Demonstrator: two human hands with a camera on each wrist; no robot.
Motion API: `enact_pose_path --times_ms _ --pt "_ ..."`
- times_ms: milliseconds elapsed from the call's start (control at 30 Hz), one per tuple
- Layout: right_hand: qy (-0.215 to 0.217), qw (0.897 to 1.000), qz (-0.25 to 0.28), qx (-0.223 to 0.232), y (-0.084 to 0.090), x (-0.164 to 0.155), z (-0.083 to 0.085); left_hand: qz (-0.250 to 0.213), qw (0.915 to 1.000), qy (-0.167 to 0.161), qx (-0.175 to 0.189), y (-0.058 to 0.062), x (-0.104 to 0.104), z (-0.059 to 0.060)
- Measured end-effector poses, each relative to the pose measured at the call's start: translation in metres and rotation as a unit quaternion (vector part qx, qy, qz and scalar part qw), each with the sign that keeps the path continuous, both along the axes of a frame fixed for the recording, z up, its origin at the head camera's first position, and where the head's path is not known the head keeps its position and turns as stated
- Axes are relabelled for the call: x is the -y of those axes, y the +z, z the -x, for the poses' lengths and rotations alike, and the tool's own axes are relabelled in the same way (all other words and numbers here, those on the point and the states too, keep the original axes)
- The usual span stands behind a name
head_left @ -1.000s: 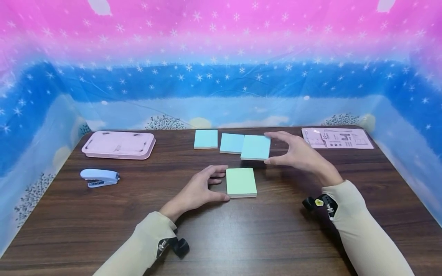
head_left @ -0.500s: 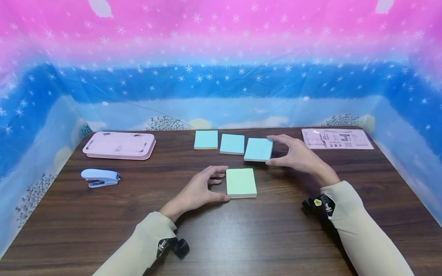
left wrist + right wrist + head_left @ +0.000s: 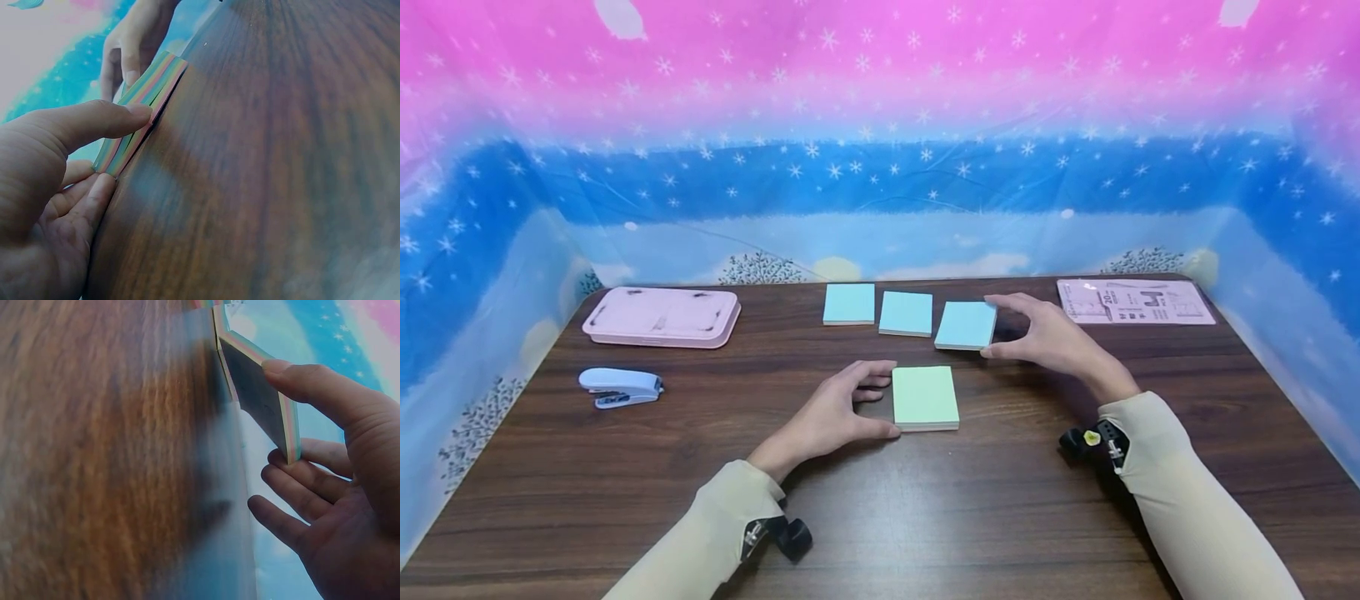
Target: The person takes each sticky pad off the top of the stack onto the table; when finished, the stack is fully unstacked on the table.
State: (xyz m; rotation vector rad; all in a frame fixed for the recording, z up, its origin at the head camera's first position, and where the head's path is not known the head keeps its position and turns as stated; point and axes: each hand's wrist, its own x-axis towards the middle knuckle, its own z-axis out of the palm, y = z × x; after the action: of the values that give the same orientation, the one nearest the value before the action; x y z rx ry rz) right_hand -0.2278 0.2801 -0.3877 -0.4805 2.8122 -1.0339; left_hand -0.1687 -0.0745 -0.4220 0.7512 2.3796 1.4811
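The right hand (image 3: 1052,337) pinches a blue pad (image 3: 966,325) between thumb and fingers, lifted a little above the counter (image 3: 625,483), at the right end of a far row with two other blue pads (image 3: 848,303). The left hand (image 3: 827,417) holds the left edge of a green pad (image 3: 925,397) with thumb and curled fingers; this pad lies flat, just near of the row. A stapler (image 3: 620,387) and a pink case (image 3: 661,316) lie well apart on the left.

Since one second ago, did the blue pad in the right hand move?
Yes. The blue pad in the right hand moved rightward, away from the middle blue pad, which it overlapped.
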Motion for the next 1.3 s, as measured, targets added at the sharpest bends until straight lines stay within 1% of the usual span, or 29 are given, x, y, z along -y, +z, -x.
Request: enact_pose_path --times_ms 300,467,700,1033,1300 --pt "0.006 1.0 0.016 0.01 -0.007 -0.001 0.002 -0.001 1.0 -0.001 0.003 0.0 0.0 -0.001" --pt "0.012 1.0 0.009 0.013 -0.009 0.0 0.004 0.007 1.0 0.005 0.005 0.0 0.0 -0.001" --pt "0.013 1.0 0.004 0.017 -0.011 0.0 0.003 0.007 0.9999 0.004 0.006 -0.001 -0.001 0.001" --pt "0.027 0.999 -0.024 0.002 -0.012 0.005 0.002 0.002 1.0 0.003 0.004 -0.002 -0.001 0.0" --pt "0.033 0.999 -0.026 -0.008 -0.014 0.004 0.003 0.001 1.0 0.0 0.006 -0.002 0.0 0.001"
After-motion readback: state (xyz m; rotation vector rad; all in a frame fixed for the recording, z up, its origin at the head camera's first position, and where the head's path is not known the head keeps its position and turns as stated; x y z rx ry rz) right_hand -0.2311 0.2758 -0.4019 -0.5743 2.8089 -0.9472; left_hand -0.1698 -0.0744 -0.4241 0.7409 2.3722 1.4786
